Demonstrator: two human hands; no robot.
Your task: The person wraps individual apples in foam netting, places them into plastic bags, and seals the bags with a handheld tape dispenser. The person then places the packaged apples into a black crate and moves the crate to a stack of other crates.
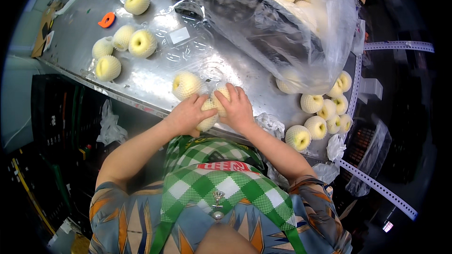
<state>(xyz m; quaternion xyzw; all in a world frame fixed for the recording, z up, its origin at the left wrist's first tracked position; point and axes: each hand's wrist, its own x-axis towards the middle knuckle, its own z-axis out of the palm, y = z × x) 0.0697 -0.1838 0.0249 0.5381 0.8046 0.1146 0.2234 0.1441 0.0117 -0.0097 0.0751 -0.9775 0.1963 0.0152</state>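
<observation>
Here, in the head view, both hands meet at the near edge of the metal table point(263, 101), each busy with a pale yellow fruit in a white foam net. The left hand point(186, 114) is curled round the lower fruit point(206, 116), its fingers over the top and its thumb underneath, gripping it. The right hand point(237, 108) has its fingers bent over the upper fruit point(220, 99), which sits just beside the lower one, and grips it; where its thumb presses is hard to tell. A third fruit point(185, 85) rests on the table just beyond the left hand.

Farther up lies a clear tray point(194, 47) with a white label point(179, 35) on it. To its left is a loose group of netted fruit point(142, 43), four close together, and a single fruit point(137, 2) sits higher up. Near that one is an orange ring point(107, 20).

On the right, a big clear bag point(278, 49) sprawls over the table with more fruit inside, and below it a cluster point(315, 127) of netted fruit gathers by the table's right edge. Crumpled plastic point(270, 124) lies beside the right forearm. The person wears a green checked apron point(226, 174) over a patterned shirt point(127, 218).
</observation>
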